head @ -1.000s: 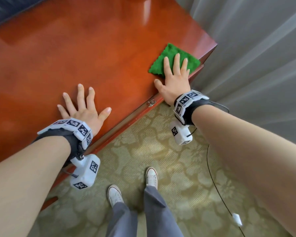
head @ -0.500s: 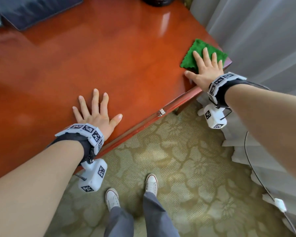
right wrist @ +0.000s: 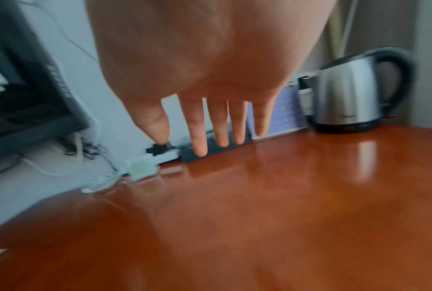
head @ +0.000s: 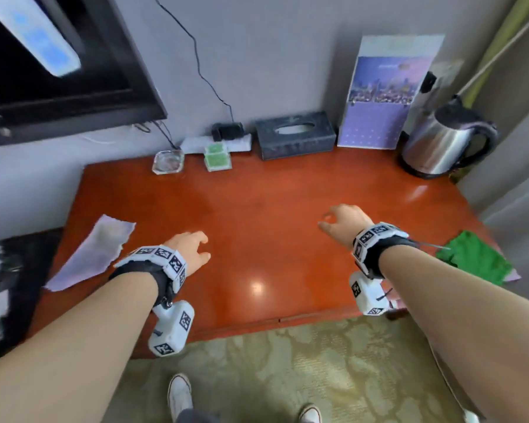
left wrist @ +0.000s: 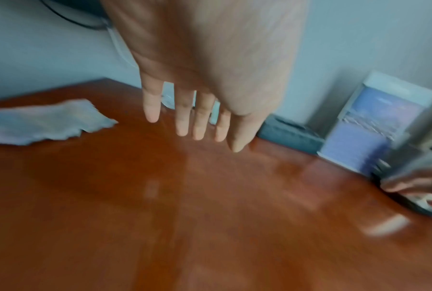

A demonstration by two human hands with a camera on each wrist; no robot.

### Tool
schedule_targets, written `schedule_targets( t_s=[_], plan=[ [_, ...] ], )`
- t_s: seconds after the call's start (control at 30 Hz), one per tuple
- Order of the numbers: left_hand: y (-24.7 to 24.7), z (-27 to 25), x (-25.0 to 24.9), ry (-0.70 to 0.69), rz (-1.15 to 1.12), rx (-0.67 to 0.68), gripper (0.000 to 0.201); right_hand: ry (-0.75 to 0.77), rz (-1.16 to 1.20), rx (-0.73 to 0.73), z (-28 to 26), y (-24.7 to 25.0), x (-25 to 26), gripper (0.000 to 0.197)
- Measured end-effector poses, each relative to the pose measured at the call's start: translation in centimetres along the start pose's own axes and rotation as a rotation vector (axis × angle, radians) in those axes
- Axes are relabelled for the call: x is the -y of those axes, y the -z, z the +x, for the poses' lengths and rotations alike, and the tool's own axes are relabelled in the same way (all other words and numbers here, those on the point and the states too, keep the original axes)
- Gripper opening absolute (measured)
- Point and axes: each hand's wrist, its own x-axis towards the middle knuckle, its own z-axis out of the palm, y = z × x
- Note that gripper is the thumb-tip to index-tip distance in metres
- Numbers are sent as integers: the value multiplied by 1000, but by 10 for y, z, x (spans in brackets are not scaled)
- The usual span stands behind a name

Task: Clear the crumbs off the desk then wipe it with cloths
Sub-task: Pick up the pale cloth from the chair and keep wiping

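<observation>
Only a tissue box (head: 295, 135) at desk (head: 257, 215) rear — contents unseen.

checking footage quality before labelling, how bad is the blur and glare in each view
Head view: edges smeared, the green cloth and pale cloth soft, one glare spot on the desk. Left wrist view: heavy motion blur, left hand fills the top, streaky reflections. Right wrist view: right hand and kettle blurred, bright streak beneath the kettle.

- Grey wall (head: 272, 56) facing me
- Wall-mounted television (head: 58, 71), upper left
- Patterned olive carpet (head: 303, 370) under my shoes
- Pale curtain (head: 513, 148), right
</observation>
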Motion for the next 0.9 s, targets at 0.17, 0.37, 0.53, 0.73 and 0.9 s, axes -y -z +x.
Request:
schedule_targets(
  t_s=[0.17, 0.37, 0.53, 0.73, 0.9],
  plan=[
    [74, -13, 121, 109, 25, -86, 38, 135, 5, 51, 20, 13, 177, 32],
    [134, 1, 233, 56, -105, -245, 33, 229, 13, 27, 40, 24, 361, 16],
    [146, 24, 296, 24, -141, -267, 29, 232, -64, -16, 55, 28, 463, 24],
    [129, 54, 338, -21, -150, -189, 16, 196, -143, 75, 97, -2, 509, 21],
    [101, 78, 353, -12, -135, -119, 26, 166, -136, 182, 124, -48, 504, 19]
  ],
)
